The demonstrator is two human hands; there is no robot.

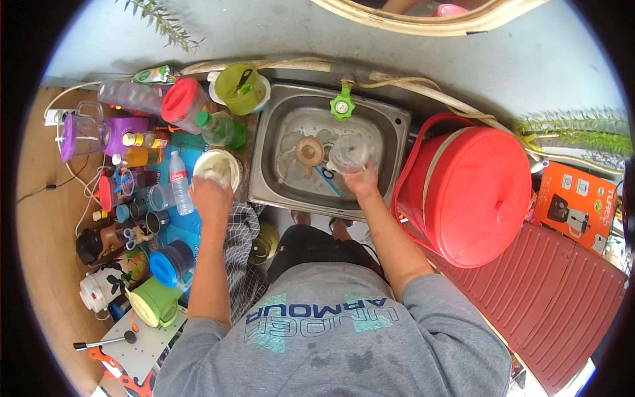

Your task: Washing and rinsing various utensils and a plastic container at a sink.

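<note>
My right hand grips the near rim of a clear, see-through container, held over the steel sink. My left hand reaches into a round white tub left of the sink. Whitish, foamy matter lies at its fingers, which are partly hidden; whether they hold something is unclear. In the basin, a small tan strainer or cup with a handle lies beside the clear container. A blue stick-like utensil lies nearer to me. The green-handled tap stands at the back.
A large red lidded bucket stands close on the right. Crowded on the left are a plastic water bottle, a green bottle, a red-lidded jar and a blender. An olive container stands behind the tub.
</note>
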